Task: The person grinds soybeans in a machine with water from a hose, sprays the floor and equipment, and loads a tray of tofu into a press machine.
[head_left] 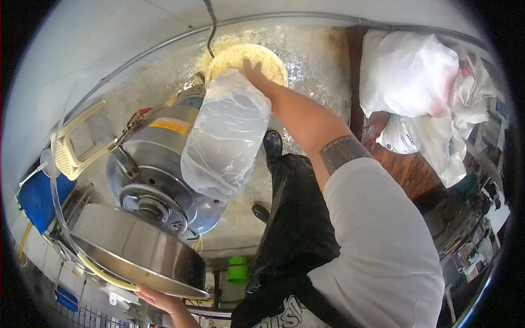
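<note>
A round tub (280, 60) on the wet floor holds pale yellow crumbly stuff. My right hand (252, 72) reaches down into it, its fingers partly sunk or hidden, so their grip does not show. Beside that wrist a clear plastic bag (227, 136) lies bulging against the metal machine (158, 139). At the lower left, my left hand (158, 299) is at the rim of a big steel basin (139, 240), fingers curled against its edge. A yellow hose (104, 273) runs along that rim and ends close to my fingertips.
A cream plastic stool (71, 145) and a blue panel (45, 197) stand left of the machine. White sacks (410, 76) lie on a brown surface (402, 164) at the right. A green bucket (238, 269) is near the bottom. A dark hose (212, 27) hangs over the tub.
</note>
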`<state>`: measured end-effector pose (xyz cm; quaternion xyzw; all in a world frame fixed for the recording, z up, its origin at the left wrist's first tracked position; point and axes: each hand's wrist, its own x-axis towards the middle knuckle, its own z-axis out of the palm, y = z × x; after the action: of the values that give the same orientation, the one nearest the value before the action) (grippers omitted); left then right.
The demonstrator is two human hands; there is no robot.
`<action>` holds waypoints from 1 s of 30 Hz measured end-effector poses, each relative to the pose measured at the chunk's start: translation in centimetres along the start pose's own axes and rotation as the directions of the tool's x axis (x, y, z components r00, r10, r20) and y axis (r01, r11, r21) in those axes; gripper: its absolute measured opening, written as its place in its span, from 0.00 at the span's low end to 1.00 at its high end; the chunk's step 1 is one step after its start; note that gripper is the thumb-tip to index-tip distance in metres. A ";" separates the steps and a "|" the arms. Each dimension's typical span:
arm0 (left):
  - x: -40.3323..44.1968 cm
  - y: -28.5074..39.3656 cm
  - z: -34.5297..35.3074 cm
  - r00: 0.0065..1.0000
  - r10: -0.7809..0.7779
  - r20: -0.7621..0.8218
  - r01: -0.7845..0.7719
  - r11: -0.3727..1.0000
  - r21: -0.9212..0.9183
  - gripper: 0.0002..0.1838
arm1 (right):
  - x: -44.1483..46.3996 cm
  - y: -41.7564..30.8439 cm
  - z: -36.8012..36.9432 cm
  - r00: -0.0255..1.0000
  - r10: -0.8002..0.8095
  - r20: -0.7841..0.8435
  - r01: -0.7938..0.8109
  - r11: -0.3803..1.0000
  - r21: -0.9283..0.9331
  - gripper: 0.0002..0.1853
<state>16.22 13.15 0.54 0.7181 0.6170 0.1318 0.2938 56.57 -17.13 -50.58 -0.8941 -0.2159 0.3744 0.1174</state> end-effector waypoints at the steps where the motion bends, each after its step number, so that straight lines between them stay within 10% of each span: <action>1: 0.1 -0.8 -0.3 0.997 0.072 -0.018 -0.068 0.983 0.171 0.36 | -1.0 0.1 1.3 0.999 -0.050 -0.015 0.047 0.983 -0.177 0.33; 4: 0.3 -1.4 -1.1 0.993 0.111 -0.036 -0.088 0.918 0.386 0.37 | -2.7 0.7 4.2 0.988 -0.154 -0.018 0.124 0.850 -0.512 0.34; 8: 1.0 -2.7 -2.5 0.999 0.040 0.016 -0.043 0.949 0.314 0.45 | -2.9 1.4 7.0 0.922 -0.222 -0.317 0.111 0.937 -0.331 0.29; 11: 2.9 -7.6 -6.1 0.901 0.385 0.202 -0.434 0.777 0.456 0.44 | -2.0 1.7 8.0 0.932 -0.212 -0.294 0.143 0.960 -0.240 0.29; 14: 1.3 -2.7 -2.4 0.987 0.160 -0.002 -0.139 0.861 0.489 0.41 | -2.5 2.0 7.9 0.949 -0.194 -0.248 0.166 0.978 -0.130 0.29; 16: -0.5 1.4 1.1 0.978 -0.145 -0.150 0.142 0.989 -0.030 0.38 | -3.5 2.6 6.9 0.963 -0.166 -0.212 0.167 0.986 -0.015 0.30; 20: 0.3 0.2 0.7 0.998 0.055 -0.026 -0.056 0.997 -0.053 0.35 | -5.4 5.3 4.9 0.984 -0.076 -0.158 0.136 0.901 0.411 0.30; 23: 0.1 0.5 1.1 0.996 0.072 0.042 -0.065 0.985 -0.161 0.33 | -5.7 8.7 7.3 0.965 -0.129 -0.230 0.263 0.527 0.808 0.31; 25: 0.7 -0.5 0.9 0.993 0.083 0.088 -0.061 0.970 -0.236 0.33 | -10.4 4.0 3.8 0.895 0.360 0.263 -0.091 -0.428 0.899 0.34; 26: 0.7 -0.6 1.0 0.991 0.093 0.098 -0.067 0.966 -0.248 0.33 | -11.6 2.7 3.0 0.847 0.393 0.358 -0.049 -0.613 0.789 0.32; 30: 0.6 0.0 1.7 0.983 0.139 0.120 -0.097 0.949 -0.299 0.33 | -12.2 -2.1 4.6 0.885 0.310 0.346 -0.011 -0.731 0.683 0.26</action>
<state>17.25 13.30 -0.89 0.7101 0.5245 0.1881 0.4305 44.97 -20.85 -45.43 -0.2932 0.4712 0.2810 0.7829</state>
